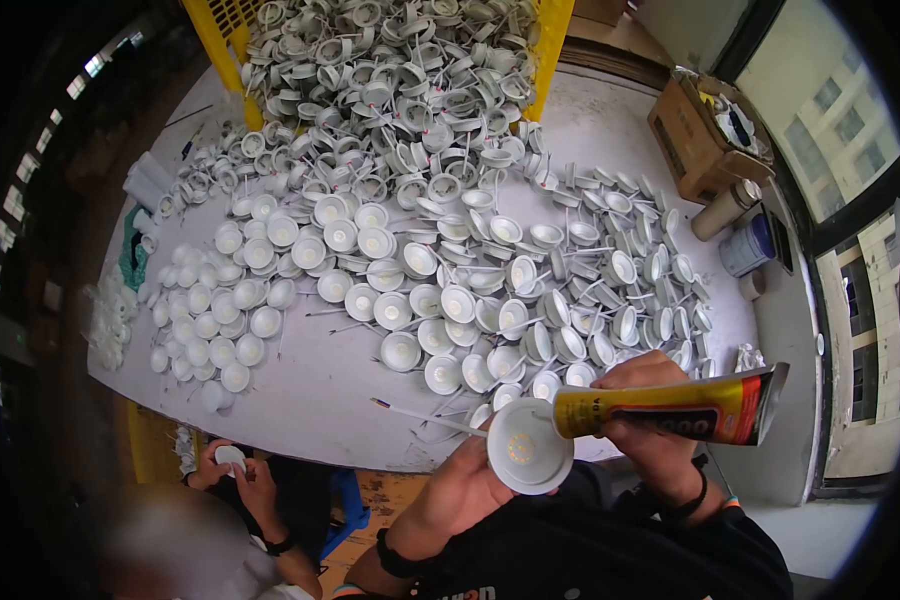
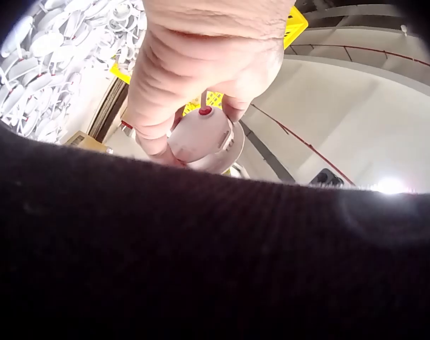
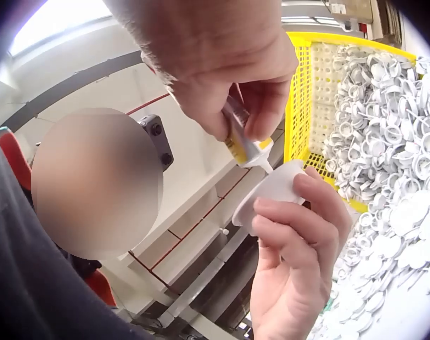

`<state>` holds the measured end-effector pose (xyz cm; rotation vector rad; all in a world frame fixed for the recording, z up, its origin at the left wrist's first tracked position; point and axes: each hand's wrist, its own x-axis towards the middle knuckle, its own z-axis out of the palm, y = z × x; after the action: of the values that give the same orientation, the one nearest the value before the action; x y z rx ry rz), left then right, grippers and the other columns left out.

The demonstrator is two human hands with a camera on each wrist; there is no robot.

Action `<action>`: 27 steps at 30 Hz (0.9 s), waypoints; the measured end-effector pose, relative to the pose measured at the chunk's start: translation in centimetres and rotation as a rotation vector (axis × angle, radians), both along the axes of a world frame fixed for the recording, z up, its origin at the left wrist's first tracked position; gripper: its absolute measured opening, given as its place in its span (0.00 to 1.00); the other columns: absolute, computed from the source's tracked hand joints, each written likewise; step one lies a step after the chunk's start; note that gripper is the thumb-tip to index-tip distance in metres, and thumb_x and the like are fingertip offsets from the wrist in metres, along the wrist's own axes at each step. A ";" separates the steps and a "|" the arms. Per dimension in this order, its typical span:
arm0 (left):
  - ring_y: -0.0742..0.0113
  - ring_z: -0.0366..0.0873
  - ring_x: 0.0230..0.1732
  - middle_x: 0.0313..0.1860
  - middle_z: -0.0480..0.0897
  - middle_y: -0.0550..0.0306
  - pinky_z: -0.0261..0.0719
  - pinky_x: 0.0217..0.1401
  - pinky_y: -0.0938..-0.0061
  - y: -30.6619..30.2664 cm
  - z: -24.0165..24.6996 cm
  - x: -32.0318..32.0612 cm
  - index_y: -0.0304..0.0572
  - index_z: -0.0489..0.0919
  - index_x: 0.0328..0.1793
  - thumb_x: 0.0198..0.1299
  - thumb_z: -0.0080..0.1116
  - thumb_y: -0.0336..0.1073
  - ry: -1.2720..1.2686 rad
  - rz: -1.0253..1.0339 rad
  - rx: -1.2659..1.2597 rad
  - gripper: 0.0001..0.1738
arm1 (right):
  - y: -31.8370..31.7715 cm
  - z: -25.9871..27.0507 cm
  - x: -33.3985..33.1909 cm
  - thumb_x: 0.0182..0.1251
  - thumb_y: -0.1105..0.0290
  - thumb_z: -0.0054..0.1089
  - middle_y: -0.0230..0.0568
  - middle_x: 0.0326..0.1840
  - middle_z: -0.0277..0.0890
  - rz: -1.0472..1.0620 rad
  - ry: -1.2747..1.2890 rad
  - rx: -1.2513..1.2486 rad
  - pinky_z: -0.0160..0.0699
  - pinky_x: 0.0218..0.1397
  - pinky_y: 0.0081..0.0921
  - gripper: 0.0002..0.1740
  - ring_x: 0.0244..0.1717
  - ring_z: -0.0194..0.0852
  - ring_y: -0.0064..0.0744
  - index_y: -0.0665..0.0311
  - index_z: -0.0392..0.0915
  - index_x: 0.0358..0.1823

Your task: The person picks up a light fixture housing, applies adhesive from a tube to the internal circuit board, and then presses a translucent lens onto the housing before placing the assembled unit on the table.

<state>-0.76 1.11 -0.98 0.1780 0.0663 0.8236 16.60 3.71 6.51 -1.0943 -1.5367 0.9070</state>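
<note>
My left hand (image 1: pixel 460 490) holds a round white LED downlight (image 1: pixel 532 470) by its rim, its dish with small yellow LEDs turned up in the head view. The left wrist view shows the downlight's back (image 2: pixel 197 134), with a red grommet where the cable enters, between thumb and fingers. In my right hand (image 1: pixel 655 445) is a yellow, black and red glue tube (image 1: pixel 730 405), gripped around its body. The white nozzle (image 3: pixel 266 164) points down at the rim of the downlight (image 3: pixel 275 190) in the right wrist view, its tip right at the edge.
Many white downlights (image 1: pixel 460 303) with cables cover the table (image 1: pixel 320 400). Behind them a yellow crate (image 1: pixel 553 60) overflows with ring-shaped white housings. A cardboard box (image 1: pixel 685 140), a thermos (image 1: pixel 727 208) and a can (image 1: pixel 745 250) stand at right. Another person's hands (image 1: pixel 255 490) hold a white disc at lower left.
</note>
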 end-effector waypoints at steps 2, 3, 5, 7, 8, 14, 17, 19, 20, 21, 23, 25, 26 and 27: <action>0.61 0.56 0.59 0.58 0.57 0.50 0.58 0.58 0.63 0.1 0.2 0.0 0.37 0.46 0.62 0.57 0.36 0.49 0.065 -0.033 -0.066 0.32 | 0.1 0.0 -0.1 0.44 0.65 0.60 0.39 0.30 0.69 -0.006 -0.044 0.007 0.65 0.37 0.22 0.16 0.32 0.65 0.28 0.65 0.68 0.32; 0.61 0.56 0.59 0.58 0.57 0.50 0.58 0.58 0.63 0.2 0.3 0.0 0.37 0.46 0.62 0.57 0.36 0.49 0.060 -0.031 -0.068 0.32 | 0.2 0.0 0.0 0.44 0.65 0.60 0.39 0.30 0.69 0.001 -0.071 0.036 0.65 0.37 0.22 0.16 0.32 0.65 0.28 0.65 0.68 0.32; 0.61 0.57 0.59 0.59 0.56 0.50 0.57 0.59 0.65 0.3 0.4 0.0 0.37 0.46 0.62 0.57 0.36 0.48 0.020 -0.044 -0.060 0.32 | 0.3 0.0 0.0 0.45 0.65 0.60 0.39 0.30 0.69 0.011 -0.098 0.063 0.65 0.36 0.21 0.16 0.32 0.65 0.28 0.65 0.68 0.32; 0.62 0.57 0.59 0.59 0.56 0.49 0.57 0.59 0.66 0.3 0.5 -0.2 0.37 0.45 0.62 0.57 0.37 0.48 0.028 -0.041 -0.072 0.32 | 0.2 0.1 -0.2 0.45 0.65 0.61 0.39 0.30 0.69 0.000 -0.105 0.040 0.65 0.36 0.22 0.16 0.32 0.65 0.28 0.65 0.68 0.32; 0.62 0.57 0.59 0.59 0.56 0.49 0.56 0.59 0.67 0.2 0.4 -0.2 0.37 0.45 0.62 0.57 0.37 0.48 0.038 -0.041 -0.082 0.32 | 0.2 0.1 -0.3 0.45 0.65 0.61 0.39 0.30 0.69 0.001 -0.105 0.038 0.65 0.36 0.22 0.16 0.32 0.65 0.28 0.65 0.68 0.32; 0.63 0.57 0.59 0.59 0.56 0.50 0.57 0.59 0.69 0.2 0.5 -0.2 0.37 0.44 0.62 0.57 0.39 0.47 0.038 -0.056 -0.081 0.33 | 0.2 0.2 -0.4 0.44 0.66 0.61 0.38 0.29 0.70 0.003 -0.119 0.048 0.65 0.36 0.22 0.15 0.31 0.66 0.28 0.65 0.69 0.31; 0.64 0.58 0.58 0.58 0.56 0.50 0.59 0.58 0.69 0.1 0.4 -0.3 0.37 0.44 0.62 0.57 0.39 0.45 0.041 -0.066 -0.069 0.33 | 0.1 0.1 -0.3 0.43 0.67 0.61 0.38 0.29 0.70 -0.004 -0.154 0.059 0.65 0.36 0.23 0.15 0.32 0.66 0.29 0.65 0.69 0.31; 0.64 0.58 0.58 0.58 0.57 0.50 0.59 0.57 0.69 0.1 0.5 -0.2 0.37 0.44 0.62 0.57 0.39 0.45 0.042 -0.064 -0.071 0.32 | 0.0 0.0 -0.3 0.43 0.67 0.62 0.38 0.29 0.70 -0.010 -0.151 0.062 0.65 0.36 0.23 0.15 0.31 0.66 0.29 0.65 0.69 0.30; 0.65 0.58 0.58 0.58 0.57 0.50 0.60 0.57 0.70 0.1 0.5 -0.2 0.37 0.44 0.63 0.57 0.39 0.44 0.042 -0.062 -0.072 0.32 | 0.0 0.2 -0.1 0.43 0.67 0.62 0.38 0.29 0.70 -0.010 -0.151 0.062 0.65 0.36 0.23 0.15 0.31 0.66 0.29 0.65 0.69 0.30; 0.65 0.58 0.58 0.58 0.57 0.50 0.60 0.57 0.70 0.1 0.5 -0.2 0.37 0.44 0.63 0.57 0.39 0.44 0.042 -0.062 -0.073 0.32 | 0.0 0.4 0.2 0.43 0.72 0.60 0.38 0.33 0.70 0.046 -0.137 0.042 0.65 0.40 0.25 0.13 0.36 0.66 0.31 0.65 0.70 0.33; 0.64 0.59 0.57 0.58 0.57 0.51 0.60 0.57 0.70 0.0 0.4 -0.1 0.37 0.44 0.62 0.58 0.38 0.44 0.037 -0.053 -0.067 0.31 | 0.0 0.6 0.3 0.44 0.78 0.59 0.39 0.37 0.70 0.101 -0.124 0.020 0.65 0.43 0.26 0.13 0.40 0.67 0.33 0.65 0.72 0.35; 0.64 0.59 0.57 0.58 0.57 0.51 0.60 0.57 0.69 0.0 0.4 0.0 0.38 0.44 0.63 0.58 0.38 0.44 0.041 -0.053 -0.075 0.31 | 0.0 0.6 0.2 0.44 0.77 0.59 0.39 0.37 0.70 0.111 -0.143 0.052 0.66 0.42 0.27 0.13 0.40 0.67 0.34 0.65 0.72 0.35; 0.64 0.59 0.57 0.58 0.57 0.51 0.60 0.57 0.69 0.0 0.4 0.0 0.38 0.44 0.63 0.58 0.38 0.44 0.045 -0.053 -0.080 0.31 | -0.1 0.6 0.2 0.44 0.77 0.59 0.39 0.37 0.70 0.110 -0.143 0.051 0.66 0.42 0.27 0.13 0.40 0.67 0.34 0.65 0.72 0.35; 0.64 0.59 0.57 0.58 0.57 0.51 0.60 0.57 0.69 0.0 0.4 0.1 0.38 0.44 0.63 0.58 0.38 0.44 0.045 -0.054 -0.080 0.31 | -0.1 0.7 0.1 0.44 0.76 0.60 0.39 0.37 0.70 0.123 -0.137 0.046 0.66 0.42 0.26 0.12 0.39 0.67 0.34 0.65 0.73 0.34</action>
<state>-0.66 1.09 -0.59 0.1220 0.1363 0.7616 16.69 3.62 7.20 -1.0561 -1.7452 0.8903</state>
